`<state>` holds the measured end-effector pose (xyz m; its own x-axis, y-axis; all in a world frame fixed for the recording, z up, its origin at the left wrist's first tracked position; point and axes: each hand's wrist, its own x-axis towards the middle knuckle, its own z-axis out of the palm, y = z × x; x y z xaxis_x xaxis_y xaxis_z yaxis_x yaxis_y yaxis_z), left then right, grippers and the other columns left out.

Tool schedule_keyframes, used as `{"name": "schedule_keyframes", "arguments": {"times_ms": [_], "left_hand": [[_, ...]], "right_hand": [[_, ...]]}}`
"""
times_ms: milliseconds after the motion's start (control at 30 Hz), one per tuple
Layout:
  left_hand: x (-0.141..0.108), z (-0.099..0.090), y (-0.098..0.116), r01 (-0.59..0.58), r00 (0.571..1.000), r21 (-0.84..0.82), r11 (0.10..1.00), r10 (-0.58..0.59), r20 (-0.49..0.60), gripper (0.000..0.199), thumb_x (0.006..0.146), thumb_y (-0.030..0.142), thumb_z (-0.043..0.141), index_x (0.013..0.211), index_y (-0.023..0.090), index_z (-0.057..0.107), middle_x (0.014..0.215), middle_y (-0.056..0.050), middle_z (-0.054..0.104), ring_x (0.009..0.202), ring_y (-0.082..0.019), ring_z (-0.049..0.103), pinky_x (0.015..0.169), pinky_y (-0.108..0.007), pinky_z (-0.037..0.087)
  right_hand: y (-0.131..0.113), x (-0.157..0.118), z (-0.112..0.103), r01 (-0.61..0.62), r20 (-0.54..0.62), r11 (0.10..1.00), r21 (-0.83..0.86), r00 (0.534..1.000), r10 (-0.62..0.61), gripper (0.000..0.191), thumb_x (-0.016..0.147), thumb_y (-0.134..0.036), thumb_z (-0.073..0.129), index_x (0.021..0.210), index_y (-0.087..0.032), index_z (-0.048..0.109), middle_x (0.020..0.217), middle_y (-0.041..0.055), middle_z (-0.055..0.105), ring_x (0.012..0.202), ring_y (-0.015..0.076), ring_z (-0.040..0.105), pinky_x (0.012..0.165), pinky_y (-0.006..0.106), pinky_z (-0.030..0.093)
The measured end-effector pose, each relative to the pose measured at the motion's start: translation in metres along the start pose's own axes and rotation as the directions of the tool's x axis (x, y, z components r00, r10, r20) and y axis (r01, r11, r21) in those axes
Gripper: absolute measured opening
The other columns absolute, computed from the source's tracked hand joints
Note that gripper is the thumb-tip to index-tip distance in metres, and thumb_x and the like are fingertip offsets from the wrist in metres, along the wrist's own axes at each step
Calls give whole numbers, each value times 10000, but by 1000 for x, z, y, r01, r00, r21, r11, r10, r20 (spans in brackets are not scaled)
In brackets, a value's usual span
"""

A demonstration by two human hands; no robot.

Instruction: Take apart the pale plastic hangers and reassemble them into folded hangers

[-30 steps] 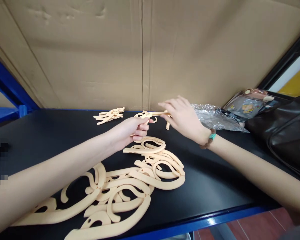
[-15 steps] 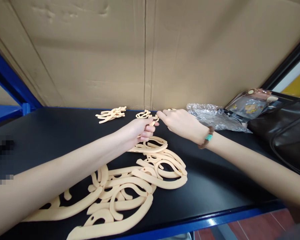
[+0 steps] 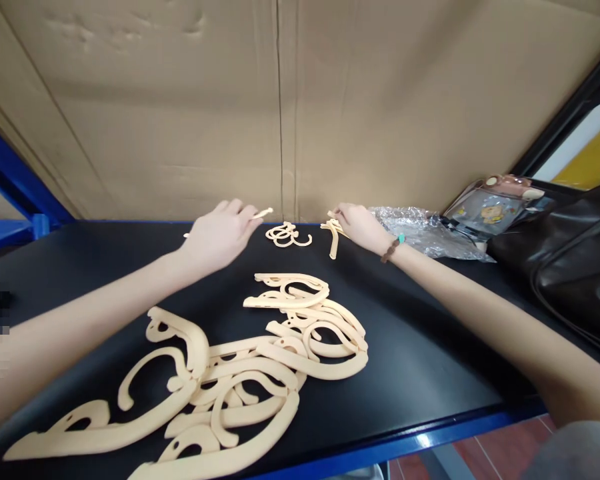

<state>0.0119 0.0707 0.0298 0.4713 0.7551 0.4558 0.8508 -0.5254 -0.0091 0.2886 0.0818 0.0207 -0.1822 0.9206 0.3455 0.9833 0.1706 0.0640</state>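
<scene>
Toward the back left, my left hand (image 3: 220, 233) is closed on a thin beige hanger arm (image 3: 264, 213), whose end sticks out past the fingertips. My right hand (image 3: 363, 225), farther right, pinches another beige hanger piece (image 3: 332, 214) above a small heap of hanger arms (image 3: 334, 241). Between the hands lie several loose hanger hooks (image 3: 300, 241). Most of a third small heap is covered by my left hand. Nearer to me spreads a pile of assembled beige folding hangers (image 3: 250, 373), overlapping one another.
Cardboard (image 3: 205, 133) walls off the back of the black tabletop (image 3: 420, 347). Crumpled clear plastic (image 3: 410, 230), a see-through pouch (image 3: 495, 207) and a dark leather bag (image 3: 580, 267) sit at the right. A blue frame edge (image 3: 430, 437) runs along the front.
My hands, together over the middle before, have moved apart: left hand to the left-hand heap, right hand to the right-hand one. Each now holds a separate piece. The loose hooks are uncovered.
</scene>
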Motion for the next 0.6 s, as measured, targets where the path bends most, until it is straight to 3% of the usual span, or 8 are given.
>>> {"name": "schedule_keyframes", "arguments": {"times_ms": [67, 133, 267, 367, 433, 533, 600], "left_hand": [[3, 11, -29, -94, 996, 158, 983, 91, 24, 493, 956, 354, 258, 1187, 112, 619, 1011, -167, 616, 1005, -328, 523, 867, -451, 449], [3, 24, -53, -137, 990, 201, 970, 126, 68, 519, 951, 353, 249, 1184, 85, 627, 1007, -185, 610, 964, -329, 533, 895, -475, 439], [-2, 36, -69, -109, 994, 191, 975, 102, 47, 541, 946, 396, 277, 1250, 59, 572, 1201, -226, 566, 1067, -358, 513, 922, -491, 420], [-4, 30, -49, -109, 994, 97, 989, 112, -16, 536, 957, 413, 282, 1340, 98, 486, 1360, -201, 489, 1226, -355, 436, 996, -493, 363], [0, 24, -21, -192, 981, -29, 981, 191, -19, 511, 961, 412, 301, 1305, 102, 516, 1349, -189, 516, 1253, -335, 428, 1039, -483, 322], [9, 24, 30, -337, 921, -249, 908, 373, 113, 465, 978, 423, 299, 1179, 166, 630, 1232, -126, 623, 1186, -281, 504, 1048, -429, 313], [17, 31, 61, -353, 878, -389, 851, 445, 175, 422, 971, 413, 359, 1152, 174, 655, 1245, -122, 628, 1219, -273, 495, 1079, -412, 273]], "right_hand": [[-1, -1, 11, -38, -2, 999, -17, 999, 37, 259, 1010, -214, 329, 1068, -124, 564, 1053, 150, 693, 945, 228, 651, 701, 267, 402], [-1, -1, 19, -72, -7, 997, -40, 997, 72, 263, 1004, -238, 351, 1115, -115, 555, 1069, 160, 685, 982, 248, 636, 718, 281, 416], [10, 0, 24, -139, -20, 987, -76, 990, 138, 337, 988, -325, 384, 1157, -95, 562, 1179, 201, 626, 1136, 291, 552, 795, 314, 430], [27, -3, 21, -190, 45, 979, -78, 980, 194, 379, 972, -349, 392, 1062, -77, 639, 1128, 216, 652, 1080, 291, 586, 786, 314, 433], [36, -6, 18, -196, 118, 979, -61, 972, 202, 397, 964, -359, 394, 958, -99, 694, 1038, 192, 698, 983, 266, 633, 739, 291, 430], [41, -7, 16, -174, 174, 984, -23, 969, 176, 426, 964, -346, 371, 891, -123, 726, 965, 159, 728, 891, 229, 659, 681, 263, 411], [39, -5, 16, -140, 180, 990, 7, 974, 137, 398, 952, -308, 384, 892, -127, 734, 971, 144, 732, 870, 211, 658, 667, 253, 399]]}}
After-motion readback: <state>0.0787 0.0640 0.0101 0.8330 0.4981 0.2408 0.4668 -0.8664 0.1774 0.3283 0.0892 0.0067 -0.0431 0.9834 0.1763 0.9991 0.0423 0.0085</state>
